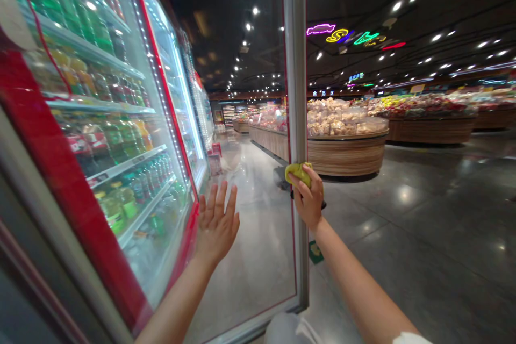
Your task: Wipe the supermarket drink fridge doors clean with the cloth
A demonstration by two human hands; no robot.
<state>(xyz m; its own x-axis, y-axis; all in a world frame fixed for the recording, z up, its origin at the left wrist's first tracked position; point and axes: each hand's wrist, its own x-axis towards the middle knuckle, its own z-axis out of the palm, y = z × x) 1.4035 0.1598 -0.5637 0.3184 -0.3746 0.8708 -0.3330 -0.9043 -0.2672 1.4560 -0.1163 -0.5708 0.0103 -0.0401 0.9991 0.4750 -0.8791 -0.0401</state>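
A glass door [258,247] with a grey metal frame [297,91] stands swung out in front of me. At the frame's outer edge, my right hand [309,196] is closed around a yellow-green cloth [298,173], which presses against the frame. Dark bits, perhaps of a handle, show beside that hand. My left hand [218,220] is raised with its fingers spread and holds nothing. It is at the glass, palm turned away from me; whether the palm touches the pane I cannot tell.
Lit drinks coolers [116,172] with red trim and shelves of bottles line the left. Beyond the door, a rounded wood-sided display stand [346,153] holds packaged goods, with similar stands [433,129] farther right. Grey shiny floor [403,236] runs between them. A red cord [38,27] hangs upper left.
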